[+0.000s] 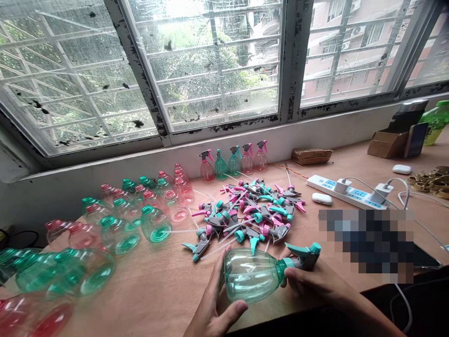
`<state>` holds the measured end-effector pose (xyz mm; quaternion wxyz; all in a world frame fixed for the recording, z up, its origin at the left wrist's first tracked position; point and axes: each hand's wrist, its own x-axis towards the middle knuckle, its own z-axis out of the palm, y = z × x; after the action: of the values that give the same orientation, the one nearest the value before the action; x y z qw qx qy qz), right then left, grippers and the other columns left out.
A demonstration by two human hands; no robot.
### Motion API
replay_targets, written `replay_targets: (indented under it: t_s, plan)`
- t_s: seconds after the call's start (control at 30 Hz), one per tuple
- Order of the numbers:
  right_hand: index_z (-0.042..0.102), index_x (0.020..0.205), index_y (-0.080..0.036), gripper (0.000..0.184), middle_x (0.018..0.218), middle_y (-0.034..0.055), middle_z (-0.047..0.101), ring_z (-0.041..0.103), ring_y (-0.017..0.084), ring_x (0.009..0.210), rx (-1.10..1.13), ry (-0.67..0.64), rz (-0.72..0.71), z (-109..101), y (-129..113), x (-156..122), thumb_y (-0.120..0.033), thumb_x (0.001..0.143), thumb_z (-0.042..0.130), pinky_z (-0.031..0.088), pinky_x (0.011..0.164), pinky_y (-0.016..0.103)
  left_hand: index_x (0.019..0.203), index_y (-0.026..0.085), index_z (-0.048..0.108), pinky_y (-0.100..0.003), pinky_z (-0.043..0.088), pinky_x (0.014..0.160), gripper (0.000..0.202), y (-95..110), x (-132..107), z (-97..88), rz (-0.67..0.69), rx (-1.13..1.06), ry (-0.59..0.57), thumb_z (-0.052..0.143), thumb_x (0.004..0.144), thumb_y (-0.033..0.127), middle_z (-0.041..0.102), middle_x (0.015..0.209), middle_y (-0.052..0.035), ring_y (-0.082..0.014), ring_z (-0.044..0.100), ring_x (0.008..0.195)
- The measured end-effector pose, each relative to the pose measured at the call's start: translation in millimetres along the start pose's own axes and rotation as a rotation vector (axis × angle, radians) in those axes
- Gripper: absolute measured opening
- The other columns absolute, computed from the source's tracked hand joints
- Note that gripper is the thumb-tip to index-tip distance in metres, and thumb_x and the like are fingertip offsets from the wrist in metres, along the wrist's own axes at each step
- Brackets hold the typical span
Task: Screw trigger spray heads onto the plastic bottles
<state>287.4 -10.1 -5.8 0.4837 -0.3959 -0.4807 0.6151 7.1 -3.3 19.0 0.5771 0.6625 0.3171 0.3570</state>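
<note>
Held on its side above the table's front edge is a clear green spray bottle (pixel 252 274), its base to the left. My left hand (pixel 217 304) wraps round the bottle's wide lower body, thumb at the front. At the neck, my right hand (pixel 308 281) grips the teal collar of the grey and teal spray head (pixel 305 256), which sits on the bottle's mouth. Whether the collar is fully screwed down I cannot tell. Just behind the bottle lies a heap of loose spray heads (pixel 245 210), grey with pink or teal parts and thin white tubes.
Several open green and pink bottles (pixel 156 224) stand along the left. Bottles with spray heads (pixel 234 161) line the wall under the window. At right are a power strip (pixel 347 192) with plugs and cables, a white case (pixel 322 199), a brown packet (pixel 311 156) and a cardboard box (pixel 386 142).
</note>
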Motion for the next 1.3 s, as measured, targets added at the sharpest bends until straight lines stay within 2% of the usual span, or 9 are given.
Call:
replay_targets:
  t_s: [0.13,0.23,0.43,0.57,0.67,0.83,0.97,1.1,1.3]
  plan:
    - [0.064,0.084,-0.018,0.037,0.057,-0.0035,0.063,0.051,0.012,0.049,0.037,0.032,0.015,1.4,-2.4,0.0,-0.051,0.079,0.080,0.038,0.050,0.025,0.157,0.044,0.021,-0.049,0.021,0.126,0.084,-2.8,0.5,1.5,0.048,0.127,0.059,0.072,0.091,0.035,0.024,0.169,0.0015,-0.0316,0.018,0.155]
    - [0.063,0.085,-0.017,0.038,0.058,-0.0033,0.064,0.051,0.012,0.049,0.044,0.026,0.018,2.7,-3.4,-0.3,-0.051,0.080,0.079,0.042,0.051,0.026,0.158,0.040,0.021,-0.050,0.015,0.127,0.089,-5.6,0.0,-0.9,0.054,0.177,0.061,0.075,0.088,0.039,0.024,0.168,-0.0006,-0.0323,0.015,0.155]
    - [0.063,0.086,-0.018,0.042,0.056,-0.0049,0.061,0.049,0.011,0.047,0.036,0.034,0.009,3.4,-1.5,0.5,-0.054,0.077,0.081,0.037,0.047,0.023,0.159,0.030,0.024,-0.051,0.016,0.127,0.078,-6.8,0.1,-2.7,0.001,0.057,0.031,0.064,0.094,0.048,0.029,0.167,-0.0068,-0.0339,0.021,0.154]
    - [0.063,0.085,-0.017,0.040,0.057,-0.0031,0.064,0.051,0.011,0.047,0.031,0.043,0.012,2.6,-1.5,0.1,-0.053,0.078,0.080,0.040,0.048,0.024,0.158,0.037,0.022,-0.050,0.019,0.127,0.079,-4.7,2.0,2.3,0.012,0.109,0.057,0.067,0.094,0.039,0.027,0.168,-0.0023,-0.0322,0.022,0.154]
    - [0.063,0.088,-0.017,0.040,0.060,-0.0012,0.067,0.053,0.012,0.048,0.034,0.040,0.005,2.5,-2.1,-0.3,-0.052,0.079,0.079,0.043,0.049,0.025,0.157,0.044,0.018,-0.050,0.012,0.128,0.078,-4.1,2.0,3.1,0.051,0.166,0.067,0.065,0.096,0.037,0.023,0.169,0.0029,-0.0296,0.017,0.155]
    - [0.062,0.090,-0.018,0.041,0.059,-0.0023,0.066,0.051,0.011,0.046,0.036,0.023,-0.012,3.6,-1.8,0.5,-0.053,0.079,0.079,0.041,0.048,0.025,0.160,0.039,0.007,-0.053,0.009,0.127,0.088,-7.5,-2.5,-4.3,0.029,0.158,0.021,0.064,0.093,0.049,0.017,0.170,-0.0006,-0.0328,0.010,0.156]
    - [0.062,0.092,-0.017,0.040,0.060,-0.0019,0.067,0.051,0.011,0.047,0.035,0.026,-0.015,2.8,-0.9,0.8,-0.051,0.079,0.080,0.040,0.048,0.024,0.160,0.034,0.019,-0.050,0.011,0.127,0.075,-5.7,-1.9,-4.7,-0.001,0.131,0.024,0.056,0.097,0.051,0.021,0.169,-0.0019,-0.0327,0.013,0.156]
    - [0.062,0.091,-0.018,0.037,0.056,-0.0041,0.064,0.051,0.011,0.045,0.064,0.046,-0.046,0.5,0.8,2.4,-0.051,0.082,0.078,0.039,0.047,0.023,0.159,0.040,0.013,-0.050,0.013,0.127,0.080,-2.8,-0.4,0.3,0.041,0.130,-0.019,0.061,0.096,0.047,0.018,0.170,0.0002,-0.0316,0.014,0.156]
    - [0.063,0.086,-0.016,0.038,0.058,-0.0022,0.064,0.051,0.011,0.047,0.055,0.007,-0.048,0.6,0.9,2.3,-0.051,0.082,0.078,0.039,0.049,0.023,0.158,0.044,0.005,-0.053,0.001,0.127,0.085,-7.0,-3.7,-0.9,0.045,0.174,-0.039,0.063,0.096,0.044,0.015,0.171,0.0015,-0.0299,0.009,0.157]
